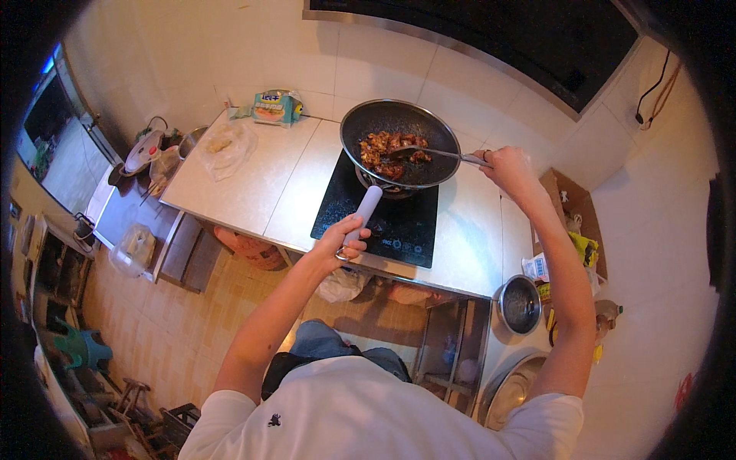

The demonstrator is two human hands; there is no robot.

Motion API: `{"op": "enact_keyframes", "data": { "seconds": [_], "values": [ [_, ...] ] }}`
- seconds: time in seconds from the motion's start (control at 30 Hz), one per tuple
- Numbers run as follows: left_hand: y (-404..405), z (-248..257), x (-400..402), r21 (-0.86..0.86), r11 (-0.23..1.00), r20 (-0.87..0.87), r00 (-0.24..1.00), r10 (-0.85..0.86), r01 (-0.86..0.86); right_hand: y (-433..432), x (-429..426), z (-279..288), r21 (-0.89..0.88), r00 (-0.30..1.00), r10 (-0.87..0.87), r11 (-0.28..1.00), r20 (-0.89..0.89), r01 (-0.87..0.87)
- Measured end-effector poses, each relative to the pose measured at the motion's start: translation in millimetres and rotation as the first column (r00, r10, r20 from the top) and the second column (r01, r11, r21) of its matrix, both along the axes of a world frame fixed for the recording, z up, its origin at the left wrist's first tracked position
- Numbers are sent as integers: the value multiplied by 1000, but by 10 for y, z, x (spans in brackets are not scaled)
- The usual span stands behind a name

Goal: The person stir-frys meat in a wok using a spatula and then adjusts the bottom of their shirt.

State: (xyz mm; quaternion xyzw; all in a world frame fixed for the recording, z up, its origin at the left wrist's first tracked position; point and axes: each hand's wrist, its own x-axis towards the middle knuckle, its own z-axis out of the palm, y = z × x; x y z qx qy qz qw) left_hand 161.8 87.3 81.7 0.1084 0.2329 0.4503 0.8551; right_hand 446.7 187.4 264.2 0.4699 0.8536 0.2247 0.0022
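Observation:
A dark wok [437, 132] with a bright metal rim is tilted over a black glass-topped stove [339, 213] set in the tiled counter. My left hand [340, 242] grips its pale lavender handle [369, 202]. Glossy browned chunks of food [379, 150] lie in a heap in the bowl of the wok. From the right, my right hand [509, 169] holds a metal spatula [440, 152] by its grey handle. The spatula's head rests among the chunks and is partly hidden by them.
On the counter's left are a clear plastic bag [227, 150] and a teal food packet [275, 109]. Right of me stand a metal bowl [520, 305], a large metal basin [509, 391] and a cardboard box [566, 195] of packages. A dark range hood [489, 40] overhangs the back wall.

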Motion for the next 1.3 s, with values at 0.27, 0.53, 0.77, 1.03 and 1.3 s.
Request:
{"op": "enact_keyframes", "data": {
  "seconds": [0.27,0.53,0.77,1.03,1.3],
  "values": [
    [42,-37,27,-1,999,48,998,-34,34,142,-206,-392,36,966,-118,991,-230,129],
    [16,-37,-9,6,1000,37,999,-15,15,38,-343,-328,-584,733,-457,805,-504,101],
    [19,-30,23,-1,1000,29,999,-27,27,-55,38,-371,-440,781,-336,894,-527,87],
    [5,25,19,2,1000,-5,1000,-4,4,-414,223,-316,-268,902,-199,958,-382,98],
    [16,-19,-12,27,999,31,999,-27,26,-346,78,-194,-293,834,-306,938,-459,184]
  ]
}}
